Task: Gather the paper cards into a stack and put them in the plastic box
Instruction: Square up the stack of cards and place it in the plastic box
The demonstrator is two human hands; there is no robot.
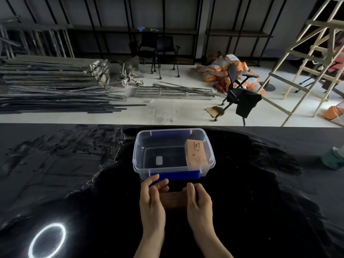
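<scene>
A stack of brown paper cards (175, 200) stands on edge on the black table, just in front of the clear plastic box (138, 155). My left hand (151, 198) presses the stack's left end and my right hand (199, 200) its right end. The box has blue handles and no lid. Inside it, against the right wall, leans another brown card stack (195, 152) with printed marks. A small white label shows on the box floor.
The glossy black table (74, 183) runs wide to both sides; a ring light reflects at the lower left. A green object (333, 159) lies at the right edge. Beyond the table are metal poles, chairs, orange sacks and a wooden ladder.
</scene>
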